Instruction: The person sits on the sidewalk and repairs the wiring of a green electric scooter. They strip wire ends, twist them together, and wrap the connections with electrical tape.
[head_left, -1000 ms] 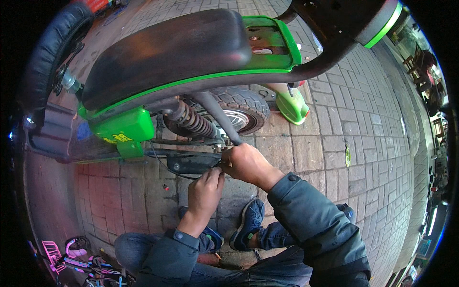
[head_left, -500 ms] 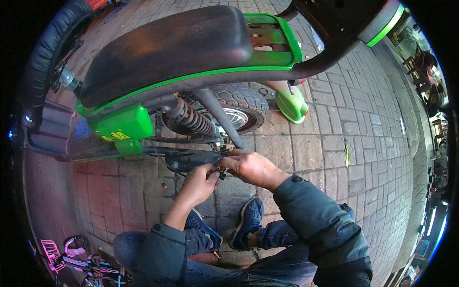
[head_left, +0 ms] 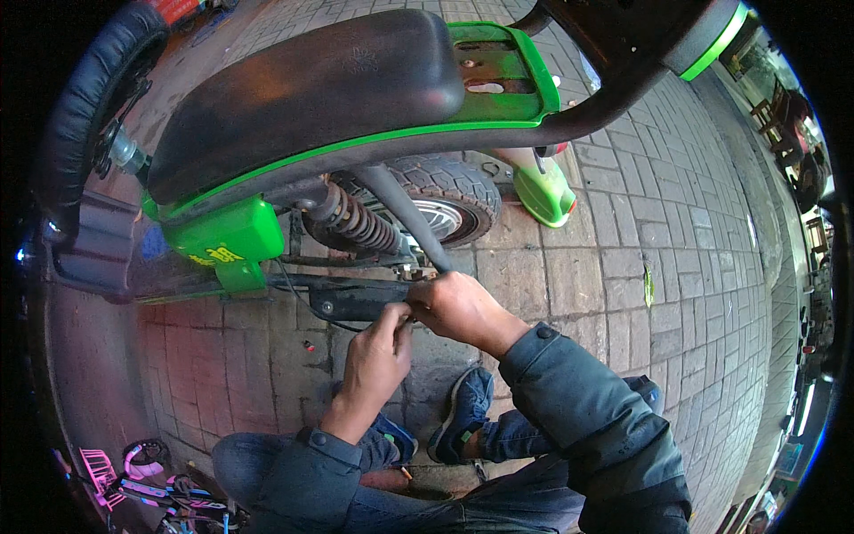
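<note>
A green electric scooter with a black seat [head_left: 307, 98] stands in front of me. My left hand [head_left: 374, 360] and my right hand [head_left: 458, 307] meet at the rear end of a black cover [head_left: 356, 299] low on its side. Both hands are closed, thumbs and fingers pinched together. Whatever sits between the fingertips is hidden by the hands. Just above my right hand a grey frame tube [head_left: 405, 218] slants down. Beside it are the coil-spring shock absorber [head_left: 365, 221] and the rear wheel [head_left: 458, 200].
Paving bricks [head_left: 569, 276] cover the ground. A small red bit [head_left: 308, 345] lies left of my hands, and a green leaf [head_left: 648, 287] to the right. My shoes [head_left: 463, 411] are below the hands. A pink child's bicycle [head_left: 147, 481] stands at the lower left.
My left hand has turned more upright and shifted slightly right and down. My right hand has rolled over, covering the dark small part that showed between the fingers before.
</note>
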The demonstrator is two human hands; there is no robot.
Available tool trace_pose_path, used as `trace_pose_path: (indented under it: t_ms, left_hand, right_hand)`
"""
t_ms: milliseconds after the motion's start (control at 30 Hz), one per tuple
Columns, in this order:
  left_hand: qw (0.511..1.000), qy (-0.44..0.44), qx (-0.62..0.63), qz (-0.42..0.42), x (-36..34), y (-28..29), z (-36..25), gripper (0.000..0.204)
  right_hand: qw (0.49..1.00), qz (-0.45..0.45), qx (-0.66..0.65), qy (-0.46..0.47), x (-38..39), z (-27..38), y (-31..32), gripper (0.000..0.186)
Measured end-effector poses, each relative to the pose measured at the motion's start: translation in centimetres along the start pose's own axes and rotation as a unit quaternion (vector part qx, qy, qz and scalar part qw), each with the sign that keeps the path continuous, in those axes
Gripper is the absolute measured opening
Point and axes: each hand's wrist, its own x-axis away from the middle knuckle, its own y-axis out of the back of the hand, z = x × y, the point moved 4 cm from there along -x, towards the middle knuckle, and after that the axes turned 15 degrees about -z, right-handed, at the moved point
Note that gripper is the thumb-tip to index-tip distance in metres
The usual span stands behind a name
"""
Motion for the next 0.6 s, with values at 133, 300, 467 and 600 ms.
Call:
trace_pose_path:
  t_ms: [133,300,467,600]
  left_hand:
    - [0.998,-0.022,-0.038,-0.045,0.3,-0.1,-0.1,0.017]
    - [0.994,-0.028,-0.099,-0.046,0.0,0.2,-0.5,0.014]
    - [0.987,0.118,-0.048,0.094,-0.9,0.5,0.6,0.02]
    - [0.965,0.208,0.028,0.159,-1.2,0.4,1.5,0.02]
  right_hand:
    - [1.0,0.009,0.007,0.005,-0.4,0.2,-0.1,0.009]
    - [0.998,0.011,-0.055,-0.031,-0.1,-0.1,0.4,0.009]
    - [0.998,0.017,-0.046,0.042,1.0,-0.1,1.1,0.013]
    - [0.996,-0.013,-0.03,0.087,1.3,-0.1,0.9,0.012]
